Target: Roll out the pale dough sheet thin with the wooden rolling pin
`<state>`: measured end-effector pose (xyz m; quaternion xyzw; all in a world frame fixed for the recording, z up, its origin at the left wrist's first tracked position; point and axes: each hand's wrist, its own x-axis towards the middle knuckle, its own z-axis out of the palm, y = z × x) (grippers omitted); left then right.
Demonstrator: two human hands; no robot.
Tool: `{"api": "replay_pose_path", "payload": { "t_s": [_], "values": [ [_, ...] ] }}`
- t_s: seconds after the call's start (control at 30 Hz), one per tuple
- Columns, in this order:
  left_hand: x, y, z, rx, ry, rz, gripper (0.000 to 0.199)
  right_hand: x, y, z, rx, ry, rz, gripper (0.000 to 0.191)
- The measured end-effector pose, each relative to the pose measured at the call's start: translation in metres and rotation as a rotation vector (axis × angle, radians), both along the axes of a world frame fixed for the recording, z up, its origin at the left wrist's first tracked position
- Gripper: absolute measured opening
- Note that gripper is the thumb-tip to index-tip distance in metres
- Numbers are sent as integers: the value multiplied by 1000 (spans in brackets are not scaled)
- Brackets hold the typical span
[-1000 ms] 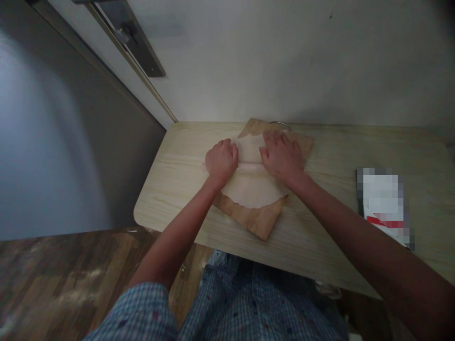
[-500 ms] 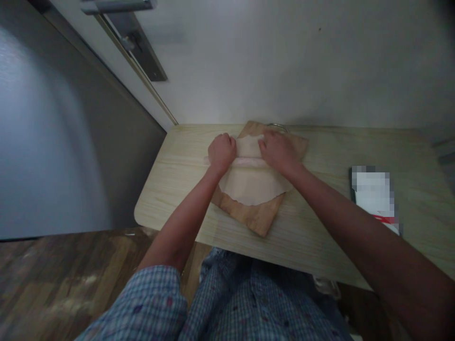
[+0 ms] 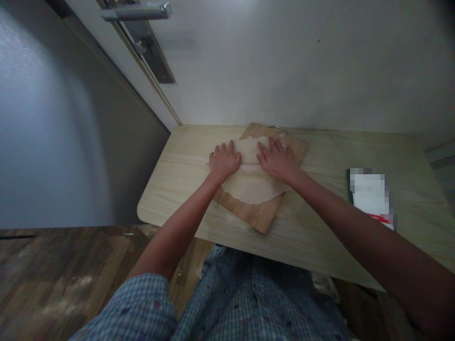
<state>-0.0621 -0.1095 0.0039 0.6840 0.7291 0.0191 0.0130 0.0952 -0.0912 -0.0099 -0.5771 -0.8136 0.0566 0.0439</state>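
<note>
A thin, pale sheet of dough (image 3: 254, 190) lies spread over a wooden board (image 3: 261, 220), which is turned at an angle on the table. Across the dough runs a slim, pale rolling pin (image 3: 250, 167); its ends are mostly hidden under my hands. My left hand (image 3: 224, 161) rests palm down over the pin's left part, fingers stretched forward. On the right part, my right hand (image 3: 277, 160) lies flat too, with its fingers spread towards the far edge of the dough. Neither hand is wrapped around the pin.
The light wood table (image 3: 170, 175) stands against a white door (image 3: 249, 61) with a metal handle (image 3: 138, 12). A flat, blurred-out item (image 3: 369, 189) with a dark edge lies at the right. A metal ring (image 3: 279, 128) shows at the board's far corner.
Both hands have gone from curled fists on the rolling pin to flat palms with fingers stretched out. The pin appears slightly nearer to me.
</note>
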Motion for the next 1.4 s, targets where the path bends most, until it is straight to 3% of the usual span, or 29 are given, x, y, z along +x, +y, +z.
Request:
{"api": "replay_pose_path", "payload": {
  "t_s": [0.3, 0.8, 1.13, 1.4],
  "values": [
    [1, -26, -11, 106, 32, -4, 49, -1, -29, 12, 51, -30, 22, 48],
    [3, -71, -18, 258, -9, -31, 46, -1, -70, 3, 171, 37, 3, 45],
    [2, -36, -15, 213, -2, -25, 45, -6, -41, 7, 139, 32, -47, 45],
    [4, 2, -1, 17, -65, 58, 48, -6, -1, 10, 41, 41, -59, 48]
  ]
}}
